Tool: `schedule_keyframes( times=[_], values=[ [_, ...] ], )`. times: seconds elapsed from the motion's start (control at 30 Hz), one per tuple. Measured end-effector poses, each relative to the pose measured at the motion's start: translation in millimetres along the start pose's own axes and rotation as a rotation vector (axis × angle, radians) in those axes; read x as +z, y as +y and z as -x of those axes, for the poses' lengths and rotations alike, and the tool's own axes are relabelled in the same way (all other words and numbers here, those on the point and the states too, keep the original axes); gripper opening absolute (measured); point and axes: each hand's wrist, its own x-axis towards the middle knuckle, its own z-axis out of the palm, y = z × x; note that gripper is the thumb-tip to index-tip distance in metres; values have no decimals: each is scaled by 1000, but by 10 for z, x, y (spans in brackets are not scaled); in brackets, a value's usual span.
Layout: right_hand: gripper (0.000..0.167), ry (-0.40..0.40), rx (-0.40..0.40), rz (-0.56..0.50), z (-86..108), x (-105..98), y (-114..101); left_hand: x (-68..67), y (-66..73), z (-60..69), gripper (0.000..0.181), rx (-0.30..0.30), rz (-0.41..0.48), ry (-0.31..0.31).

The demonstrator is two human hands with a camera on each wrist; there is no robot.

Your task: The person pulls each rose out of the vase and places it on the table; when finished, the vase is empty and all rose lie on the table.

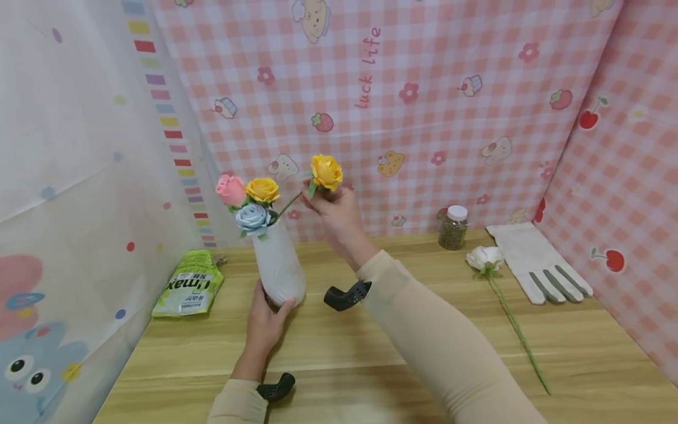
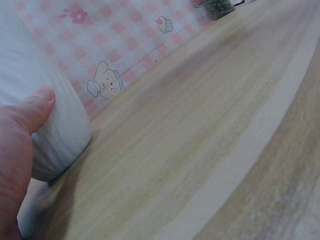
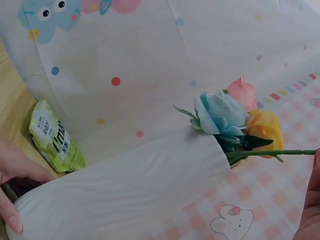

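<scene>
The left hand (image 1: 267, 324) holds the white vase (image 1: 281, 268) near its base on the desk (image 1: 344, 353); the right hand's (image 1: 339, 221) grip pinches the yellow rose (image 1: 326, 172) beneath its bloom. Its tip, hidden, seems inside; best ease it down upright, clear of the blue rose (image 1: 253, 218).

White vase (image 3: 130, 190), green stem (image 3: 290, 152), blue flower (image 3: 222, 112)
</scene>
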Motion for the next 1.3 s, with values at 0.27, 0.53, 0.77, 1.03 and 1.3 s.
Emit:
schedule_keyframes(
  times=[0.27,0.53,0.77,1.03,1.3],
  values=[
    [25,17,-72,79,-17,-120,-67,2,-13,12,87,11,-6,12],
    [24,6,-101,121,-38,-192,-87,-1,-14,2,88,22,-2,11],
    [19,32,-54,114,-35,-232,-74,-6,-6,12,87,17,-1,10],
    [14,75,-86,69,-64,-380,-210,-5,17,-1,88,25,-2,-4],
    [19,168,-105,49,-91,-738,-375,-4,0,4,88,35,-11,2]
  ],
)
